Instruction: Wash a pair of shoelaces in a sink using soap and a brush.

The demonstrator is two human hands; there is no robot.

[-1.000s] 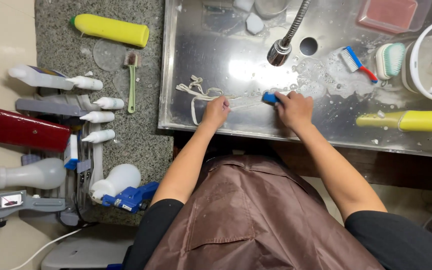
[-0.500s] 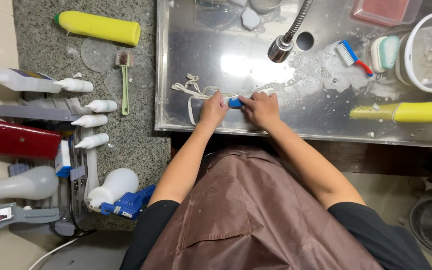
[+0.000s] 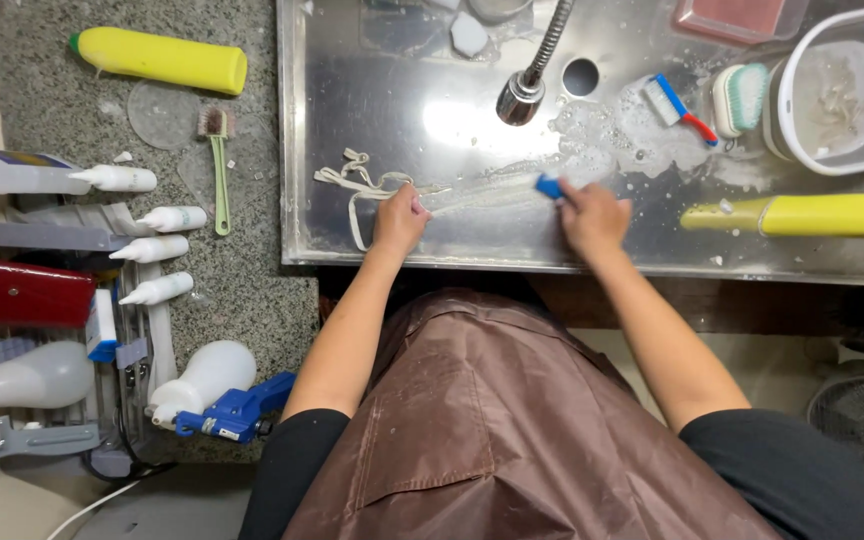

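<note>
In the steel sink [image 3: 352,150], the right hand [image 3: 592,215], gripping a blue brush [image 3: 549,186], has slid right along the wet strip [image 3: 482,195] since a moment ago, while the left hand [image 3: 399,218] pins its end, so scrubbing seems underway.

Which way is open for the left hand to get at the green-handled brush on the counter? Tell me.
Probably sideways: the left hand is in the sink, and only the rim lies between it and the green-handled brush.

I'm working at a wet steel sink basin [image 3: 402,60], white laces [image 3: 357,185], two brushes and a yellow bottle [image 3: 802,213] lying on it, speckled granite counter [image 3: 242,290] holding bottles.
</note>
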